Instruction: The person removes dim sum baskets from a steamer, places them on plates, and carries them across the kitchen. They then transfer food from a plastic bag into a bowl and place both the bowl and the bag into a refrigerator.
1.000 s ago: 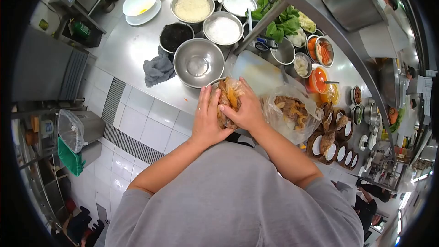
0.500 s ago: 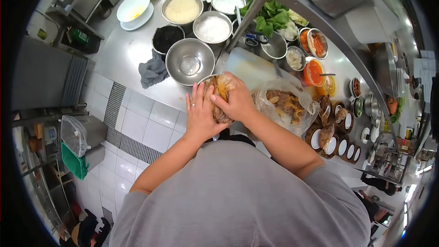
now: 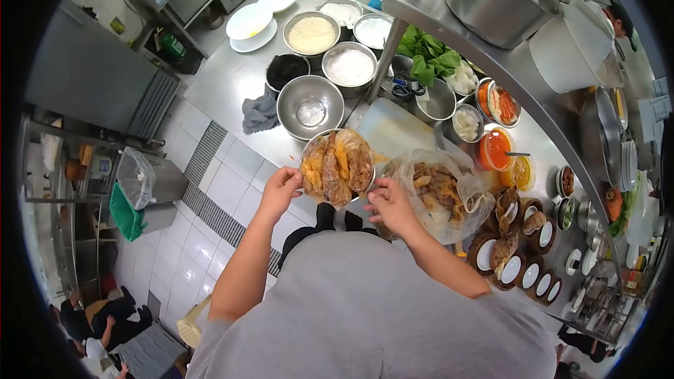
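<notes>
In front of my body is a metal bowl [image 3: 373, 168] heaped with brown and yellow food portions [image 3: 338, 168] that look wrapped in thin see-through plastic. My left hand [image 3: 283, 188] pinches its rim from the left. On the opposite side, my right hand [image 3: 390, 203] has its fingers curled at the rim. Just right of that hand lies an open plastic bag [image 3: 474, 214] with more brown food in it. A bare steel mixing bowl [image 3: 310, 109] stands beyond the filled one, and a white cutting board [image 3: 397, 126] lies to its right.
Bowls of white powder [image 3: 349, 64], pale crumbs [image 3: 311, 34] and a black substance [image 3: 286, 70] stand behind. A grey cloth [image 3: 260, 114] lies by the counter's left edge. Orange sauce [image 3: 496, 151] and brown pots [image 3: 511, 270] are at right, under a metal shelf [image 3: 477, 35].
My hands have moved from pressing on the wrapped food to the two sides of the bowl, uncovering the food. The camera view has shifted, so the counter sits farther right.
</notes>
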`<state>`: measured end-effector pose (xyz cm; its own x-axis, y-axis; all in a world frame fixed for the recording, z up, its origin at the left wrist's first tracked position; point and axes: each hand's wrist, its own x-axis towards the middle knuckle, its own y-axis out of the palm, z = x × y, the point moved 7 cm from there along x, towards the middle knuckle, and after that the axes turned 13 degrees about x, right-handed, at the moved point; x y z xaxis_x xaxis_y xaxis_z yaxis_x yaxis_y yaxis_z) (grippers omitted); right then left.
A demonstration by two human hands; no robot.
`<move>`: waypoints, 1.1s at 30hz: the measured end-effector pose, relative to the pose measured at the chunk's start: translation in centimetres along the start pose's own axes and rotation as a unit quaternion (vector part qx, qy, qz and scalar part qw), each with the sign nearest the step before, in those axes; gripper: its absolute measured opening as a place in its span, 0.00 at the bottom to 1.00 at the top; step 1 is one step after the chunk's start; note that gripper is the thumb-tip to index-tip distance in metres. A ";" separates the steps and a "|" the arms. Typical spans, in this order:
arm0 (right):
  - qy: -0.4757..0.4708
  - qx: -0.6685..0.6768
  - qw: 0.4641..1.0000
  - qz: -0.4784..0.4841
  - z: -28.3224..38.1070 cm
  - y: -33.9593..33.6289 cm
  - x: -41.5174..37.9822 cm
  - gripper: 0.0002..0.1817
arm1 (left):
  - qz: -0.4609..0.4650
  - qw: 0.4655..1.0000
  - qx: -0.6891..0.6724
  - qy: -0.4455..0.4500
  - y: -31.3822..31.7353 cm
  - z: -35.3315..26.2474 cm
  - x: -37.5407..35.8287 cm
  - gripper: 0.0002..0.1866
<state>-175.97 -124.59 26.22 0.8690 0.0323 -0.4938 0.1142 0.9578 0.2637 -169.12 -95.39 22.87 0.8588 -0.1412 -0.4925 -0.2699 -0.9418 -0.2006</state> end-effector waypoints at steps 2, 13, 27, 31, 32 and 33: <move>0.058 0.053 0.997 -0.027 -1.0 0.4 1.0 0.13 | 0.012 1.000 0.018 0.011 0.0 -1.0 0.8 0.14; 0.079 -0.072 0.994 -0.031 -2.8 0.8 1.0 0.12 | 0.005 0.992 0.120 0.034 0.7 1.2 -0.7 0.06; -0.077 -0.085 0.993 -0.027 -5.5 19.3 -0.5 0.21 | 0.022 0.999 -0.036 -0.002 -17.8 3.8 -5.5 0.09; 0.105 0.160 0.978 0.087 -4.7 28.0 1.5 0.48 | 0.003 0.999 -0.035 -0.003 -25.1 1.1 -7.6 0.06; 0.102 0.162 0.975 0.109 -4.2 29.8 2.4 0.48 | -0.001 0.999 -0.033 0.006 -27.0 1.0 -7.5 0.06; 0.103 0.164 0.972 0.132 -3.8 31.8 3.2 0.49 | -0.019 0.999 -0.026 0.013 -29.0 1.0 -7.3 0.06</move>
<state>-171.32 -92.91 29.88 0.7776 0.3531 -0.5202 0.0776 0.7671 0.6368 -168.02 -66.74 31.46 0.8787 -0.1124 -0.4639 -0.2149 -0.9610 -0.1743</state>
